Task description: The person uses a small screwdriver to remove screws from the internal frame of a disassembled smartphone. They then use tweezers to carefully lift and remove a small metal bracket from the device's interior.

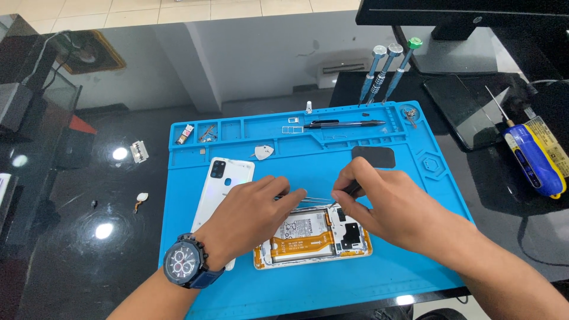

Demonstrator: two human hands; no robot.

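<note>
Opened phone [312, 236] on blue mat [409, 261], tweezers [317, 200] — both hands [252, 214] [379, 201] pinching

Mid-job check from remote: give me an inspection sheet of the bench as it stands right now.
Surface: blue work mat on a glossy black table.
Job's things: opened phone, battery and orange flex exposed; white back cover beside it.
Clutter: three screwdrivers, pen, white pick, razor blade, dark tablet, blue-yellow tool.
Grippers: left hand holds tweezers; right hand grips a dark tool over the phone.
Cables: black cable at right.
Surroundings: monitor base, tiled floor.
</note>
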